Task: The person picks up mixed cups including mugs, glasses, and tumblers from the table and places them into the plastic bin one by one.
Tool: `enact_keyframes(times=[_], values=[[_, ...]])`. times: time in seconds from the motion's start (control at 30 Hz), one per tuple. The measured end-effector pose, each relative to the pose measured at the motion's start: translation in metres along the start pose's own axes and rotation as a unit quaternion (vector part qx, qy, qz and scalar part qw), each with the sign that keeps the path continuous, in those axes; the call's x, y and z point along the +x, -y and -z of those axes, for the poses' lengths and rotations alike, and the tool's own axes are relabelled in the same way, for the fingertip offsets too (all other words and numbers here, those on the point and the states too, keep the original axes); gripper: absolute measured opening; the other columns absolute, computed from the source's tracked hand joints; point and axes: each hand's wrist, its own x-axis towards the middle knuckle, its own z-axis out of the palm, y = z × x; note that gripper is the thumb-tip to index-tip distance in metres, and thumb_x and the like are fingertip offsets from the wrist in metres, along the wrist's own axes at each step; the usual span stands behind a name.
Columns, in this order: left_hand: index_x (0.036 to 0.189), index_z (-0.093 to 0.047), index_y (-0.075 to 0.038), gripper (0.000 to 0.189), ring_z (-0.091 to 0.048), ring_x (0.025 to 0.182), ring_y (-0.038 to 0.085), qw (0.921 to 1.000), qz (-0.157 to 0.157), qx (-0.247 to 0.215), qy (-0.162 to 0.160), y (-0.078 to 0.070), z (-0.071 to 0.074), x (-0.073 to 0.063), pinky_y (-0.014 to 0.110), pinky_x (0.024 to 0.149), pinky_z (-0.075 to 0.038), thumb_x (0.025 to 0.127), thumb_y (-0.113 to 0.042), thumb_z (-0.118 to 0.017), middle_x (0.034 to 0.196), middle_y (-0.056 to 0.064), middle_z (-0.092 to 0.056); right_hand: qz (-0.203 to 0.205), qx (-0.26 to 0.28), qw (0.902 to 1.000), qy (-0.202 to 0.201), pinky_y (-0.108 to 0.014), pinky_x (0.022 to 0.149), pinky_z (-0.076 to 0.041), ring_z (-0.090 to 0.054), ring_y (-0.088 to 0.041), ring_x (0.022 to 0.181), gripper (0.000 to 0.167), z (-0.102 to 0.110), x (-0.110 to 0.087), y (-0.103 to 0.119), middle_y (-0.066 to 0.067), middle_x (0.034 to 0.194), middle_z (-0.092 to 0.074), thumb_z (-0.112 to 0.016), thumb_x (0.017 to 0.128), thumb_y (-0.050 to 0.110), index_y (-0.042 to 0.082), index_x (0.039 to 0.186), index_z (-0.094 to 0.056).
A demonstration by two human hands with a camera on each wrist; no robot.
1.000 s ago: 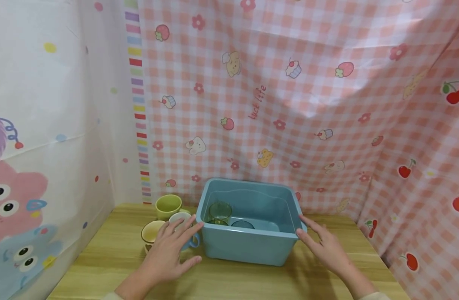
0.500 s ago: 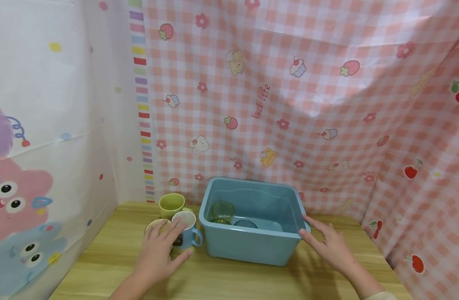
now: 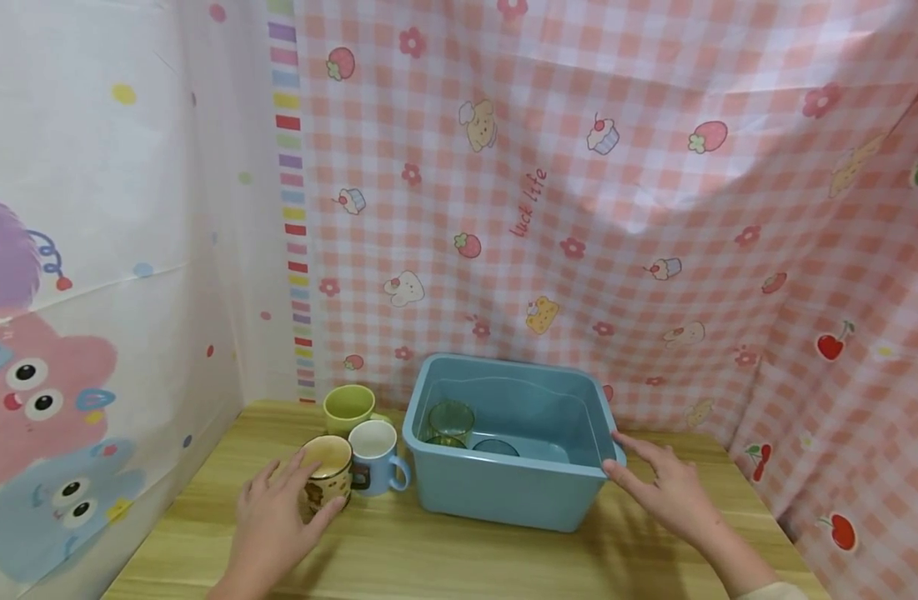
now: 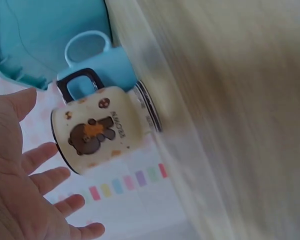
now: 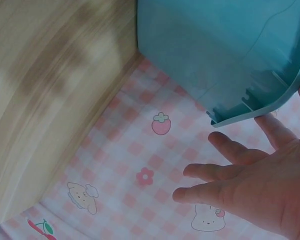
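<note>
A cream mug with a brown bear print stands on the wooden table, left of the other mugs. My left hand is at its near left side, fingers spread, fingertips right at the rim. The mug's dark handle shows only in the left wrist view. Beside it stands a light blue mug, with a green mug behind. At the right end of a blue plastic bin, my right hand touches the rim with thumb and index finger, the other fingers extended.
Inside the bin, at its left, are a greenish drinking glass, a yellowish one and a bluish one, partly hidden by the front wall. A pink checked cloth hangs behind the table, a white printed one at the left.
My left hand has moved left and toward me, from over the mugs by the bin to the cream mug's near side, uncovering the blue mug. The right hand stays at the bin's rim.
</note>
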Motion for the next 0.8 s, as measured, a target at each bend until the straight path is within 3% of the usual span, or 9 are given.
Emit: enact_keyframes(times=[0.3,0.5,0.8], values=[[0.144,-0.064,-0.003,0.073,-0.046,0.139,0.06,0.9995,0.031,-0.001,-0.005,0.013,0.0,-0.004,0.08,0.109,-0.03,0.092,-0.053,-0.08,0.154,0.027,-0.058,0.002,-0.012,0.9999,0.006,-0.093,0.107,-0.022,-0.031,-0.076,0.142,0.065,0.003,-0.001,0.0,-0.026,0.155,-0.057,-0.061,0.105,0.056,0.015,0.156,-0.057],[0.151,-0.057,-0.004,0.081,-0.044,0.14,0.062,0.9985,0.051,-0.014,0.017,0.018,-0.002,0.0,0.081,0.109,-0.029,0.094,-0.058,-0.077,0.156,0.026,-0.056,-0.004,-0.002,0.9999,0.014,-0.091,0.107,-0.027,-0.03,-0.076,0.143,0.066,0.003,-0.001,-0.001,-0.027,0.158,-0.053,-0.06,0.106,0.057,0.016,0.158,-0.054],[0.153,-0.052,-0.003,0.089,-0.05,0.137,0.063,0.9959,0.074,-0.025,0.045,0.022,-0.004,0.009,0.085,0.106,-0.034,0.091,-0.062,-0.077,0.147,0.03,-0.063,-0.015,0.006,0.9994,0.03,-0.087,0.105,-0.037,-0.03,-0.073,0.146,0.068,0.004,0.0,-0.001,-0.029,0.161,-0.049,-0.058,0.106,0.058,0.017,0.16,-0.051]])
